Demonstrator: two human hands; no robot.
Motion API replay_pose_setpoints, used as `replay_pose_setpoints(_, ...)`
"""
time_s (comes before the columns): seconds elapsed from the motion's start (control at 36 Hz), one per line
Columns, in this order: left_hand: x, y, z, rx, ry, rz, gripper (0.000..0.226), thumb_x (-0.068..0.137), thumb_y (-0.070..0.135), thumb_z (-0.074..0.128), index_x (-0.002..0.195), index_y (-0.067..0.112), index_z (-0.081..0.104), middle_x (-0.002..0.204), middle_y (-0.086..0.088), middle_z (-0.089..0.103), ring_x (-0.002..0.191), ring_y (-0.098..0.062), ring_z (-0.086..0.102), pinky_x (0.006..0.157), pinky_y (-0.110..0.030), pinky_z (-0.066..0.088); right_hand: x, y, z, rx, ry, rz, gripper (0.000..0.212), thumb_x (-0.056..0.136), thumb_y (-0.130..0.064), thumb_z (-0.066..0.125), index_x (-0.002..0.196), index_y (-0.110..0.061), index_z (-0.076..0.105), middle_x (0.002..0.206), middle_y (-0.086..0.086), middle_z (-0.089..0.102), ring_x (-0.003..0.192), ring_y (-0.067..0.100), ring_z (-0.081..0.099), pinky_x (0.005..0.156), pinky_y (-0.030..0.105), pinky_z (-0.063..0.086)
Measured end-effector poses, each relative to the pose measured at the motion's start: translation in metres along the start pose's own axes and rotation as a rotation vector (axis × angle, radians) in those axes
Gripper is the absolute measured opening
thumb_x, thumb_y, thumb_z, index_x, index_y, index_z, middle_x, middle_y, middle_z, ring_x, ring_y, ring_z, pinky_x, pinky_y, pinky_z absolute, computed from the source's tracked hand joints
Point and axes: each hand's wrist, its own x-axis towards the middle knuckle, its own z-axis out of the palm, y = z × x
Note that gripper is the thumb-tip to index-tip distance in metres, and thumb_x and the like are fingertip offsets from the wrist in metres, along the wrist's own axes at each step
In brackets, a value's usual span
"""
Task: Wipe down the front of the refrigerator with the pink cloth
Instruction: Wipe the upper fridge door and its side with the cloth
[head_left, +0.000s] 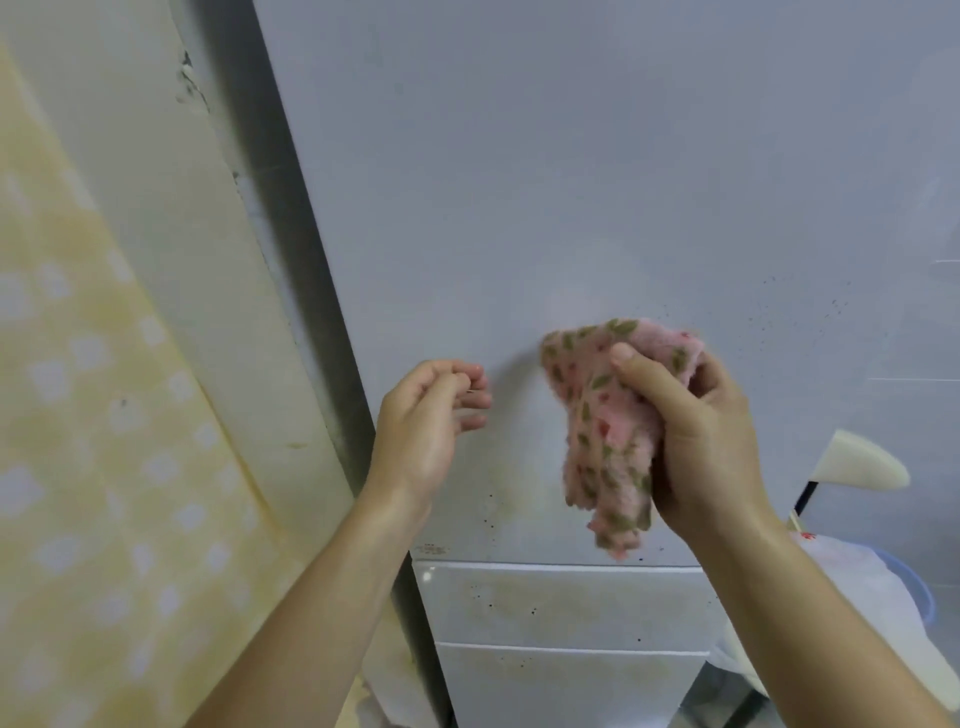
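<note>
The grey-white refrigerator front (571, 182) fills most of the view, with dark specks and yellowish stains low on its upper door. Two lower doors (561, 603) show beneath a seam. My right hand (696, 441) grips the pink cloth (608, 426), which has green leaf marks and hangs bunched just in front of the door. My left hand (426, 415) hovers to the cloth's left, near the door, fingers loosely curled with nothing visibly in them.
A yellow patterned wall (104, 415) stands on the left, with a dark gap (311, 286) between it and the refrigerator. At lower right are a white curved object (862, 462), a white plastic bag (852, 582) and a blue basin rim (924, 597).
</note>
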Motion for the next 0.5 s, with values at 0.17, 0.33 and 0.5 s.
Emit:
replay_pose_setpoints(0.17,0.022,0.005,-0.025,-0.037,0.163,0.196,0.032,0.101,-0.003,0.047,0.087,0.011,0.072,0.085,-0.001,0.071,0.078,-0.019,0.069,0.07,-0.03,0.058,0.0,0.022,0.057,-0.314,-0.113,-0.529,0.015,0.1,-0.02,0.063,0.11,-0.009,0.061,0.103,0.001,0.06,0.083,0.001,0.065,0.075,0.014,0.049)
replay_pose_setpoints(0.33,0.058,-0.002,-0.07,0.14,0.385,0.417,0.026,0.097,0.003,0.053,0.09,0.023,0.068,0.087,0.01,0.071,0.083,-0.014,0.069,0.078,-0.03,0.056,0.055,0.09,0.075,-0.913,-0.102,-0.812,0.029,0.099,0.0,0.064,0.125,-0.007,0.072,0.121,0.007,0.065,0.109,0.021,0.062,0.09,0.035,0.055)
replay_pose_setpoints(0.5,0.095,-0.017,-0.109,0.552,0.568,0.828,0.023,0.095,0.004,0.055,0.116,0.006,0.065,0.13,-0.009,0.053,0.123,-0.03,0.055,0.104,-0.025,0.043,0.069,0.133,0.074,-1.19,0.228,-1.252,0.033,0.097,-0.01,0.071,0.13,-0.014,0.074,0.127,0.008,0.071,0.125,0.027,0.055,0.108,0.046,0.046)
